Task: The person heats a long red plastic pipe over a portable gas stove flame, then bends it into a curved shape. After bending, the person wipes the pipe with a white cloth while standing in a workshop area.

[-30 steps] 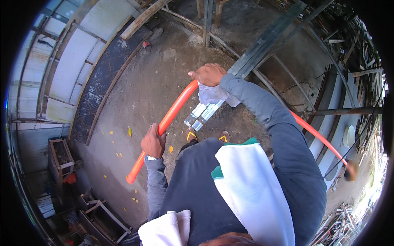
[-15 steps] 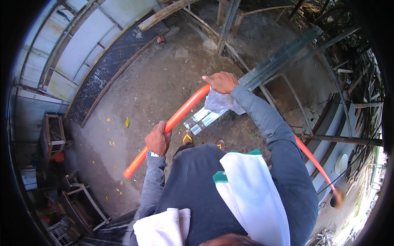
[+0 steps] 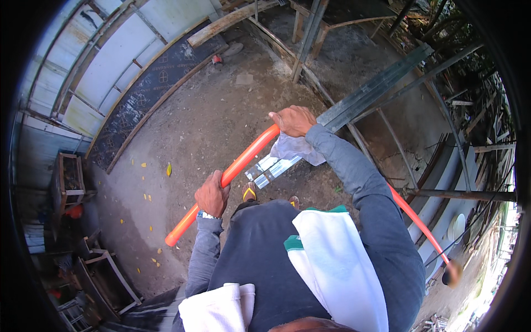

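A bright orange pipe [image 3: 250, 155] runs slantwise before me, from lower left up to my right hand. My left hand [image 3: 212, 195] is closed around it, a short way above its lower left end. Higher and to the right, my right hand [image 3: 295, 120] is wrapped over the pipe, with a thin whitish cloth or plastic sheet [image 3: 296, 148] hanging beneath the palm. My right forearm hides part of what lies behind. Another stretch of orange pipe [image 3: 416, 218] shows beyond my right arm; whether both are one pipe is hidden.
Long grey metal channels [image 3: 376, 88] extend from upper right to near my feet, resting across a metal frame [image 3: 394, 135]. A dark panel [image 3: 138, 99] lines the far left wall. Wooden frames [image 3: 105, 282] stand lower left. White towels [image 3: 343, 260] hang over my shoulders.
My right hand and the upper part of the pipe sit slightly lower and further left in view. Both hands keep their grip. The surroundings shift slightly as the view moves.
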Tool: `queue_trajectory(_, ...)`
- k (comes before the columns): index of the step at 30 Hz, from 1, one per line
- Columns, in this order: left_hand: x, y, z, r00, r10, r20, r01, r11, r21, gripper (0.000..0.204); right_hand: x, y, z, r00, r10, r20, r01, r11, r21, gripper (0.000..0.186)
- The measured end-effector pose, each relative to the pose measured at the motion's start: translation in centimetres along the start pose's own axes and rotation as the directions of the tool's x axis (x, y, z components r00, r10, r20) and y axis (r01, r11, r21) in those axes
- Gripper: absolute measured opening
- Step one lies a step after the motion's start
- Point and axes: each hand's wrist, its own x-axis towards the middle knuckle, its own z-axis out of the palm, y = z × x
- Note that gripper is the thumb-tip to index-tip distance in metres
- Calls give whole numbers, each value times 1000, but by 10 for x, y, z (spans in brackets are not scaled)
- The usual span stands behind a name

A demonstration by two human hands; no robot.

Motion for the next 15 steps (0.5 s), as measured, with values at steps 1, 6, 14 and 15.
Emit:
queue_trajectory(1,0,0,2,1000,4,-11,-4,1000,4,23,1,2,1,1000,5,-1,-5,1000,-7,63)
queue_trajectory(6,-2,-1,1,1000,13,-15,-13,1000,-2,24,0,3,4,1000,-15,-7,16,999,34,64)
queue_trajectory(14,1,1,2,999,28,-20,-27,999,40,22,-4,14,-1,999,-20,48,18,999,39,74)
queue_trajectory(15,4,4,1,1000,17,-15,-16,999,46,23,-6,17,-5,998,-27,60,24,998,52,74)
